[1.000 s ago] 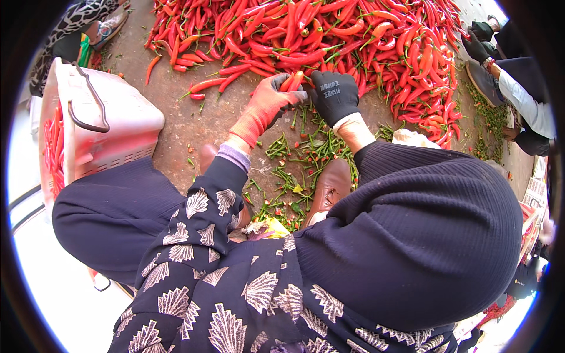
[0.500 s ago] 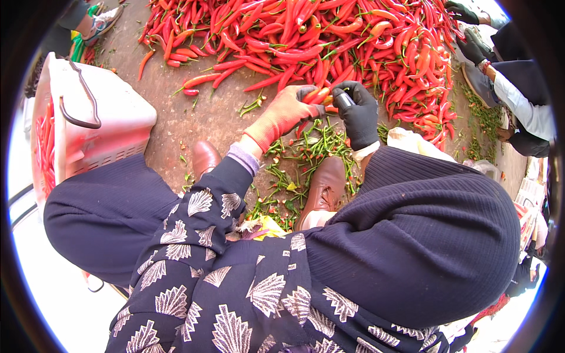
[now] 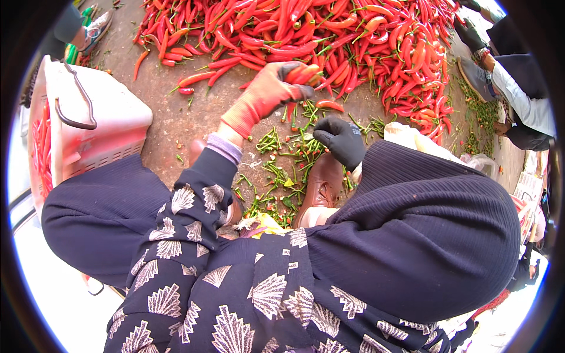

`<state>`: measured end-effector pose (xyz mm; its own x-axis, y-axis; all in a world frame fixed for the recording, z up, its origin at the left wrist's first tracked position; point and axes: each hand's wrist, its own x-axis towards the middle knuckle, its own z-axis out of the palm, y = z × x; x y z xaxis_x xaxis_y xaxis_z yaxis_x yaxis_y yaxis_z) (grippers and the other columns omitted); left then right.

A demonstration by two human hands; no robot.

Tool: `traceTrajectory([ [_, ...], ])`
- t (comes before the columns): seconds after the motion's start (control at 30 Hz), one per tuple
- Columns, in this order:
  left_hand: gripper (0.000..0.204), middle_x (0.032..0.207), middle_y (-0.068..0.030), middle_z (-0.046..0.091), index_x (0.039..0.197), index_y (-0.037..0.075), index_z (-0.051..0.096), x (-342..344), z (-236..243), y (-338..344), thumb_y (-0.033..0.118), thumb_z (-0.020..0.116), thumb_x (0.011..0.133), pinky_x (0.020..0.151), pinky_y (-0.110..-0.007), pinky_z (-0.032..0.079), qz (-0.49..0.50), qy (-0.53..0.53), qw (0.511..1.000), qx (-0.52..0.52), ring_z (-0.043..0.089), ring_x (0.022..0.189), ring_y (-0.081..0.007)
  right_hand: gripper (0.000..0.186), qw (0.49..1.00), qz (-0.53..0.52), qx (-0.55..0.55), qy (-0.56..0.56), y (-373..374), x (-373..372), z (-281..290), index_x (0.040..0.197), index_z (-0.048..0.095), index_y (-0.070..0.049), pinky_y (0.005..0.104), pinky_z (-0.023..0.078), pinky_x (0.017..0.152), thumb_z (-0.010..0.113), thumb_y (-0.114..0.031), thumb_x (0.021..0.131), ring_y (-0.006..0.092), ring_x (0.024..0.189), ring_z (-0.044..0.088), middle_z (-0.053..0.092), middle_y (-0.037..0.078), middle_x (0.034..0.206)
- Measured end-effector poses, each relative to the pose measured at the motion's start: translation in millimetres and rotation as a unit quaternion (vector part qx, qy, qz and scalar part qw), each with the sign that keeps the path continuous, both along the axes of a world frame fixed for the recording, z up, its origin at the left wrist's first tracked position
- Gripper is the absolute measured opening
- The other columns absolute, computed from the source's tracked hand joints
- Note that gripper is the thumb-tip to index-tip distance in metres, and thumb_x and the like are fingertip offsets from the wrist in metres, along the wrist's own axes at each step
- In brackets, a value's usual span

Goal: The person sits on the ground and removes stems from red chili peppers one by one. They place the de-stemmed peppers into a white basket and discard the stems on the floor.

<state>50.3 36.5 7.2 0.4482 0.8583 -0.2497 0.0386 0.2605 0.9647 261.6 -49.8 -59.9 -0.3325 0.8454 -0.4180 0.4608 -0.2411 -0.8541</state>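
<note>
My left hand point(image 3: 262, 94), in an orange glove with black fingertips, is closed around a few red chili peppers point(image 3: 303, 74) whose ends stick out past the fingers. It is raised just in front of a large heap of red chilies point(image 3: 294, 29). My right hand point(image 3: 342, 140), gloved in black, hangs lower above my shoe with its fingers curled in. Whatever it may hold is hidden. Cut green stems point(image 3: 273, 170) lie scattered on the ground below and between the hands. A single red chili point(image 3: 329, 105) sits between the heap and the right hand.
To the left stands a white and pink plastic crate point(image 3: 106, 109) with a dark handle and red chilies inside. My brown shoe point(image 3: 322, 185) rests among the stems. At the right edge another person's dark-gloved hand point(image 3: 469, 35) and shoe point(image 3: 475, 76) border the heap; another shoe point(image 3: 97, 29) is far left.
My hands have drawn apart. The left, still gripping chilies, has moved up and slightly left; the right has dropped lower and left, its fingers curled in.
</note>
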Motion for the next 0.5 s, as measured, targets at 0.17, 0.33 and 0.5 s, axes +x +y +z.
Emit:
traceTrajectory([
  [0.17,0.041,0.096,0.0021,0.068,0.114,0.005,0.064,-7,-29,-7,0.014,0.076,0.077,0.064,-0.020,0.044,0.028,-0.085,0.991,-0.098,0.059,0.078,-0.0048,0.021,0.859,0.035,0.394,-0.324,23,-9,-8,0.099,0.065,-0.017,0.0420,0.049,0.068,0.065,-0.016,0.078,0.0288,0.080,0.064,0.065,0.006,0.084],
  [0.33,0.034,0.103,-0.0043,0.067,0.114,0.002,0.062,-4,-46,-10,0.009,0.070,0.081,0.081,-0.024,0.050,0.044,-0.093,0.985,-0.135,0.063,0.091,-0.0116,0.020,0.853,0.097,0.398,-0.325,44,-6,-14,0.099,0.064,-0.013,0.0421,0.049,0.067,0.063,-0.012,0.080,0.0314,0.079,0.063,0.064,0.009,0.088],
  [0.5,0.032,0.105,-0.0065,0.068,0.114,0.002,0.060,6,-53,-15,0.007,0.067,0.083,0.087,-0.028,0.052,0.026,-0.244,0.951,-0.189,0.065,0.097,-0.0155,0.015,0.915,-0.284,0.115,0.264,30,-7,-1,0.102,0.067,-0.005,0.0226,0.043,0.067,0.067,-0.007,0.086,0.0077,0.076,0.057,0.066,0.000,0.086],
])
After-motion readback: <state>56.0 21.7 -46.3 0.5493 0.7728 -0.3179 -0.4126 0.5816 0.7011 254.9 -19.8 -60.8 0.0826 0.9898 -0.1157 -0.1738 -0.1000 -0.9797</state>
